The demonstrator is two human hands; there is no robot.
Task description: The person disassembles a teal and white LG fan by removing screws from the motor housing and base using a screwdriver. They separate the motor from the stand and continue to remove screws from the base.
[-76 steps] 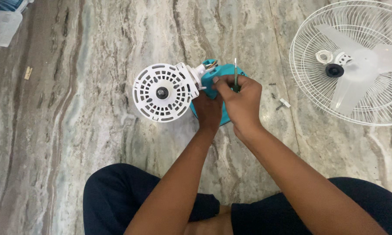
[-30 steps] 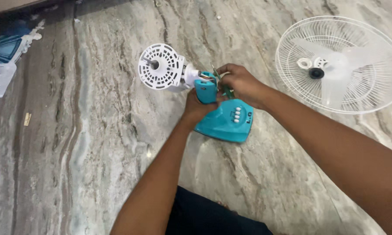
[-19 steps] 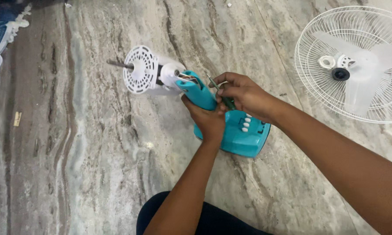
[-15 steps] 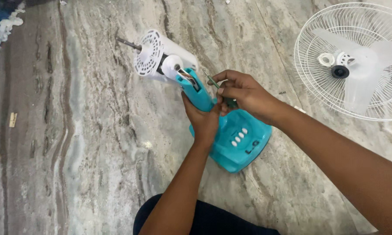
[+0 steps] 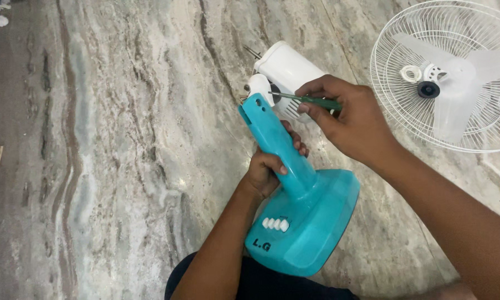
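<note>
While the blue fan stand [image 5: 302, 211] is tipped up off the marble floor [image 5: 122, 166], its neck is gripped by the left hand [image 5: 269, 166], with the fingers wrapped tight around it. A green-handled screwdriver [image 5: 308, 101] is held in the closed right hand [image 5: 350, 119]. Its thin metal tip is pointed at the joint where the blue neck meets the white motor housing [image 5: 286, 69]. It looks as if a screw at that joint is being worked on, though the screw itself cannot be seen. For the next turn, the stand must be kept steady and the tip kept straight in its slot. A white fan cage with blades [image 5: 450, 72] is lying well apart on the floor.
</note>
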